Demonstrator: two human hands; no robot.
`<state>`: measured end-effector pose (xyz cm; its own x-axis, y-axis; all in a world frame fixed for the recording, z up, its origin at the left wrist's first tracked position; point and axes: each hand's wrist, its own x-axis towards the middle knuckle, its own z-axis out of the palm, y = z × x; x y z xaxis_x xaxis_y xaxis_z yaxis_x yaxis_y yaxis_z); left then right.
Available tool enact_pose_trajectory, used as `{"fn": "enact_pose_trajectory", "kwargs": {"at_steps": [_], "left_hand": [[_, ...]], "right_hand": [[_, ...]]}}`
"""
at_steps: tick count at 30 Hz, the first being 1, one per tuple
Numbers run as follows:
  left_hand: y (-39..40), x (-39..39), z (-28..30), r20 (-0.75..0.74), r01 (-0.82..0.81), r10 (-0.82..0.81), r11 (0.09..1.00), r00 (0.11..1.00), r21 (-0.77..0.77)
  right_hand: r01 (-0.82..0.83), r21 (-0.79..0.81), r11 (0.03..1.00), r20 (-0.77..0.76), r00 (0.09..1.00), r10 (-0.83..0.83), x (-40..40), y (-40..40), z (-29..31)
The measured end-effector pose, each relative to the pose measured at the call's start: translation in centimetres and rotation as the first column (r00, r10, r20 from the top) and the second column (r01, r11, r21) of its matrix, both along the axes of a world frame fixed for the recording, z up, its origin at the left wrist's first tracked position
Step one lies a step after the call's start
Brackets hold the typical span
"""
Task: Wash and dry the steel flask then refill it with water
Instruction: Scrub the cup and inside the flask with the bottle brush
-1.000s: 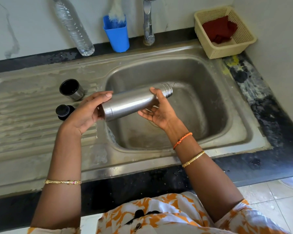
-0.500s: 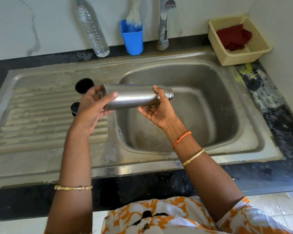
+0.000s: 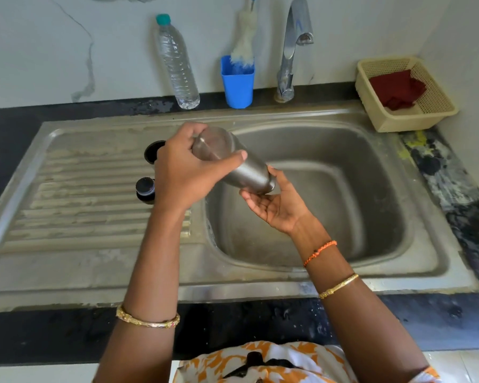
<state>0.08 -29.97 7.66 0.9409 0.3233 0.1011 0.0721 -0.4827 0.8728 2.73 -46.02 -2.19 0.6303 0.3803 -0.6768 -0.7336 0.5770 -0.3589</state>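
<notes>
Gripping the base end of the steel flask (image 3: pixel 238 164), the left hand (image 3: pixel 186 172) curls its fingers and thumb around it, tipping it mouth-down over the sink (image 3: pixel 371 217). The right hand (image 3: pixel 277 205) cups the flask's neck from below, fingers loosely curled against it. Just left, two black caps (image 3: pixel 145 189) sit on the ribbed drainboard (image 3: pixel 80 205). Farther back stand a plastic bottle (image 3: pixel 177 64), a blue cup (image 3: pixel 237 84), the tap (image 3: pixel 291 51) and a basket (image 3: pixel 404 117).
</notes>
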Motion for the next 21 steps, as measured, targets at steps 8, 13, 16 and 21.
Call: {"fn": "enact_pose_trajectory", "kwargs": {"at_steps": [8,13,16,21], "left_hand": [[-3.0,-1.5,1.3,0.001,0.152,-0.156,0.961,0.988,0.232],[-3.9,-1.0,1.6,-0.017,0.26,-0.268,0.918,0.963,0.298],[-4.6,-0.4,1.8,-0.055,0.301,-0.301,0.892,0.952,0.338],[-4.1,0.1,1.2,-0.052,0.322,-0.318,0.928,0.947,0.188]], "right_hand": [[0.027,0.006,1.0,-0.066,0.997,-0.027,-0.3,-1.2,-0.7],[0.014,0.017,1.0,-0.08,0.997,-0.013,-0.3,-1.4,-0.3],[0.03,0.021,0.999,-0.09,0.996,-0.028,0.0,-1.6,0.5],[0.075,-0.113,0.991,0.007,0.997,-0.074,1.3,-3.2,1.6]]}}
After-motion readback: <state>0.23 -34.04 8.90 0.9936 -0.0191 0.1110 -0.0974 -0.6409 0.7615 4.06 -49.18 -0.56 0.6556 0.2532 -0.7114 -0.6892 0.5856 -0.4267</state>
